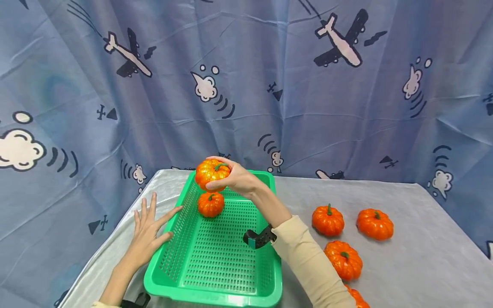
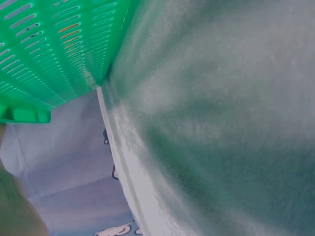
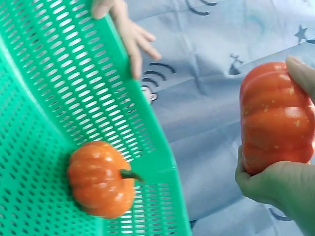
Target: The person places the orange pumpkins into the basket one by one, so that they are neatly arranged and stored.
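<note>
Above the far left part of a green plastic basket (image 1: 215, 295), my right hand (image 1: 240, 179) grips a small orange pumpkin (image 1: 211, 172) with a green stem, thumb on one side and fingers on the other. Inside the basket, near its far left corner, sits another pumpkin (image 1: 211, 205); the right wrist view shows this pumpkin (image 3: 101, 179) against the slotted wall. My left hand (image 1: 148, 233) is spread at the basket's left rim, thumb and index finger touching it and the other fingers apart. In the left wrist view only a blurred part of that hand (image 2: 17, 206) shows.
Several more pumpkins lie on the grey cloth to the right of the basket, among them one upright pumpkin (image 1: 328, 220) and a pumpkin (image 1: 375, 224) farther right. The right forearm partly hides the nearest ones. A blue patterned curtain (image 1: 246, 85) hangs behind the table (image 1: 431, 256).
</note>
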The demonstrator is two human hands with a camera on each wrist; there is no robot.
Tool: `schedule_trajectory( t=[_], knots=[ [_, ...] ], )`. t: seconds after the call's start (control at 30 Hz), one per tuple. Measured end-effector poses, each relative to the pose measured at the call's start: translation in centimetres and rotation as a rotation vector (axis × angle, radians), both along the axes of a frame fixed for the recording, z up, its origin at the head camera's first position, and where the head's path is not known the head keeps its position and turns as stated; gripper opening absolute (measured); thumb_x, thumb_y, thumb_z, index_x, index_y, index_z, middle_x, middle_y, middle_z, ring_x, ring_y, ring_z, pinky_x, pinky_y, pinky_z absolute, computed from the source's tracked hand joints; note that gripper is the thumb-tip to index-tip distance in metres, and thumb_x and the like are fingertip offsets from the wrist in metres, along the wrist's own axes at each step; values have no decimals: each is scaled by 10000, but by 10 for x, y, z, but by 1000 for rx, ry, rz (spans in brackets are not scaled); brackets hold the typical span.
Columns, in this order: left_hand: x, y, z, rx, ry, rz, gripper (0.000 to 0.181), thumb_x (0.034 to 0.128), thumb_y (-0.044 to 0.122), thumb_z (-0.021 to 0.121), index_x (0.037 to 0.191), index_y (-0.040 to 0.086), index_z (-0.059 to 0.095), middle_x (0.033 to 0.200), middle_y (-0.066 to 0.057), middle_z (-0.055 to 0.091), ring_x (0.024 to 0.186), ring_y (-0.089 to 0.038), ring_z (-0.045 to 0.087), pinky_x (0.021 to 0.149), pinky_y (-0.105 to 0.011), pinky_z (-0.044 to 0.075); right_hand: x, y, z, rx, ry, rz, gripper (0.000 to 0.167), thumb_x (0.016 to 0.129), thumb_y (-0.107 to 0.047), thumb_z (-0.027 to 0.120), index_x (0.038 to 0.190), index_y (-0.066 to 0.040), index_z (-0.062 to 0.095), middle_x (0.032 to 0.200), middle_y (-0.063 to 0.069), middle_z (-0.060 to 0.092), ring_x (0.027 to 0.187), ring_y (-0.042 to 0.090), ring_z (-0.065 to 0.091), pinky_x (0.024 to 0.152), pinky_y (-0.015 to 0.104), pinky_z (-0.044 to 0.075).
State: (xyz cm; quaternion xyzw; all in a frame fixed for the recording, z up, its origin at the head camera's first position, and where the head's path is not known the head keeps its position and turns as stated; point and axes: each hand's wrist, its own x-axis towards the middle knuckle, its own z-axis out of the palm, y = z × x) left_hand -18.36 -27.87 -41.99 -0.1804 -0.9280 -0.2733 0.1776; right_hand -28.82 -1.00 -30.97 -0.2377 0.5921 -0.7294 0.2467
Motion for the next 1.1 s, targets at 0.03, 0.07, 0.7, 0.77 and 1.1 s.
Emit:
schedule_trajectory(
  t=[0.03,0.07,0.7,0.77,1.1],
  knots=[
    [0,0,0,-1,1,0,565,875,352,566,1428,278,478,1583,-151,-141,1384,-459,-209,1014,-709,-140,-1,-2,-3,0,-7,-10,668,779,165,629,1377,-72,450,1186,114,559,1005,218,558,879,321,506],
    [0,0,0,-1,3,1,564,874,345,566,1426,278,480,1583,-152,-138,1384,-459,-207,1012,-714,-135,-2,-4,-6,1,-13,-20,679,773,167,637,1379,-75,449,1189,119,556,1002,219,560,874,325,509],
    [-1,1,0,-2,-6,6,566,869,333,558,1426,274,481,1584,-168,-110,1387,-449,-213,1017,-713,-128,-16,-12,-46,44,70,-42,748,755,135,694,1411,-93,415,1267,156,505,1074,262,535,887,391,514],
    [-1,1,0,-1,-8,5,566,868,330,559,1426,270,482,1585,-169,-107,1388,-444,-215,1018,-709,-133,-16,-12,-48,63,70,-41,728,744,137,701,1381,-105,445,1264,150,508,1077,266,533,883,402,515],
    [0,1,0,4,-11,6,566,867,322,567,1423,259,486,1586,-171,-91,1388,-438,-220,1019,-704,-139,-16,-14,-59,186,113,7,698,693,126,737,1309,-93,492,1268,130,506,1082,282,545,862,412,527]
  ],
)
